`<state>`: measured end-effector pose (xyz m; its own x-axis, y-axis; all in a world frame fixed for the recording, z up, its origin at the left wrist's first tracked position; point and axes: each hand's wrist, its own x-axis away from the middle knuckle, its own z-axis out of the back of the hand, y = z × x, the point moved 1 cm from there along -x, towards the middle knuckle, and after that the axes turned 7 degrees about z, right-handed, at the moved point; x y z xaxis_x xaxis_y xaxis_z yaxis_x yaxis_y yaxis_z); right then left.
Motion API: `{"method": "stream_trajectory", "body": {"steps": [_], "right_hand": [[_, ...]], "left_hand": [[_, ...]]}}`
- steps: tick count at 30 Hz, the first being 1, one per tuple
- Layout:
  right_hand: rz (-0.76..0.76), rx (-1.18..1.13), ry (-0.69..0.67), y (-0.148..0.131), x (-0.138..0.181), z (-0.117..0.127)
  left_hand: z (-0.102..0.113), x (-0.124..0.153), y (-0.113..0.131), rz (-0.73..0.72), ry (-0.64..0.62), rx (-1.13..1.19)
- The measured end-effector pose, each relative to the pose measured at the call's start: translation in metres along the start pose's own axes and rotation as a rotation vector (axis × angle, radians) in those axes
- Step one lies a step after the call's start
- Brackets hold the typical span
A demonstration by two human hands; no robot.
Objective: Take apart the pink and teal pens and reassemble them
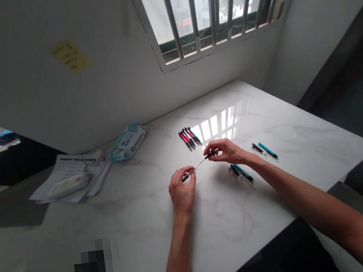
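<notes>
My left hand [182, 192] and my right hand [227, 151] are both closed on one thin pen [199, 165], held just above the white marble table [143, 202]. The left fingers pinch its lower dark end. The right fingers pinch its upper dark end near the tip. A row of several red and black pens [189, 137] lies beyond the hands. Under my right wrist lie teal and black pen parts [241, 173]. Another teal pen part and a black piece [266, 150] lie further right.
A blue and white tissue pack [128, 142] lies at the table's back left, next to a pile of papers and a white object [71, 180]. A barred window [205, 9] is above. The table's right edge [353, 163] drops to a dark floor.
</notes>
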<state>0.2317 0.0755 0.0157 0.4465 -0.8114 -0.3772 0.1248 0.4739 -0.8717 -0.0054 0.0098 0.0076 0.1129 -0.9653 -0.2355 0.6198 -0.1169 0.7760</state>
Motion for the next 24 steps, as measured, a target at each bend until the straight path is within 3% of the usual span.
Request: {"method": "stream_trajectory", "body": {"steps": [12,24], "right_hand": [[0.029,0.026,-0.123,0.000,0.004,-0.024],[-0.041,0.130,-0.232,-0.002,0.005,-0.004]], "left_hand": [[-0.006,0.005,0.006,-0.055,-0.095,0.003],[-0.006,0.003,0.005,-0.013,-0.090,0.047]]}}
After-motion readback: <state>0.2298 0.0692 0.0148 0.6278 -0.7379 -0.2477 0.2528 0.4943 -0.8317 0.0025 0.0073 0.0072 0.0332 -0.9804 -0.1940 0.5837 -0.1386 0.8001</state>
